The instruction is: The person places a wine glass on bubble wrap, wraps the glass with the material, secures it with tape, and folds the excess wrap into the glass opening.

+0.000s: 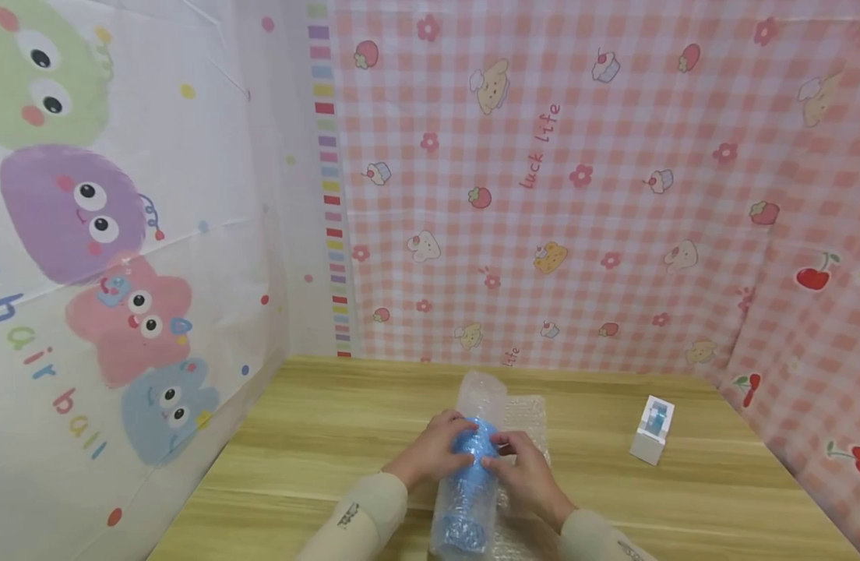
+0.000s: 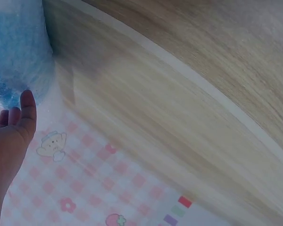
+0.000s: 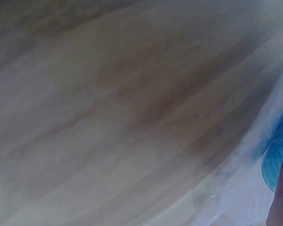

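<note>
A blue cylinder lies rolled up in clear bubble wrap, which reaches past both of its ends. From the left side my left hand holds the roll, its thumb and fingers spread round it. On the opposite side my right hand grips it with bent fingers and thumb. In the left wrist view, the fingertips of that hand touch the wrapped blue surface. Only a finger and a bit of the blue cylinder show in the right wrist view. What the cylinder is cannot be told through the wrap.
More flat bubble wrap lies on the wooden table under and right of the roll. Farther right stands a small white holder with a blue piece in its top, perhaps a tape dispenser. Patterned cloths hang behind and at both sides.
</note>
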Demonstrator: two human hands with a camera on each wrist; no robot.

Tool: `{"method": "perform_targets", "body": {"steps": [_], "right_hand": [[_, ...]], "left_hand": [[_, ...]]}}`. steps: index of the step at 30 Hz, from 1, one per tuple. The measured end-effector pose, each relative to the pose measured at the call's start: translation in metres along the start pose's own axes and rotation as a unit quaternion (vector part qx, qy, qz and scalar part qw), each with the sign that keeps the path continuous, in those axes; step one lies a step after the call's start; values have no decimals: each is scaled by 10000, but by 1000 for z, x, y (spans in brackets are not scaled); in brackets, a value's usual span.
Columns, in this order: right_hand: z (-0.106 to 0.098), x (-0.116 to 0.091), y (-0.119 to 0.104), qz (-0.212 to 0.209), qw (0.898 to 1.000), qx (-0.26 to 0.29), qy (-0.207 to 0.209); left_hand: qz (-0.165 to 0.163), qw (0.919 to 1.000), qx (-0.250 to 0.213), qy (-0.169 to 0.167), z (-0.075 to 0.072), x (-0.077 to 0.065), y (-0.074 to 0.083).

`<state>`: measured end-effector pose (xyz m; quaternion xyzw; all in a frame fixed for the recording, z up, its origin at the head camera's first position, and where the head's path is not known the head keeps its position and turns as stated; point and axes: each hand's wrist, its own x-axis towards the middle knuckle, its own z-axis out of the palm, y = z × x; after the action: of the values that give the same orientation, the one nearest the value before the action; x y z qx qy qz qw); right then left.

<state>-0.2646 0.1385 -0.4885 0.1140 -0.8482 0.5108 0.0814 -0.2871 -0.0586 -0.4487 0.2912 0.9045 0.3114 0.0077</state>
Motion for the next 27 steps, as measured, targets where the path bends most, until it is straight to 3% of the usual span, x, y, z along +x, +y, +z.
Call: {"method": "perform_targets", "body": {"steps": [8,18,27], "right_hand": [[0,-4,-1,205,9994,270,-94],[-2,-7,5,367,9983,453,-17],[-8,-8,4,218,9993,240,-165]], "left_hand": [[-9,9999,25,-126,-1,-1,-2],[333,9980,539,-43,0,-1,10],[106,9953,924,-257,2,5,13]]}}
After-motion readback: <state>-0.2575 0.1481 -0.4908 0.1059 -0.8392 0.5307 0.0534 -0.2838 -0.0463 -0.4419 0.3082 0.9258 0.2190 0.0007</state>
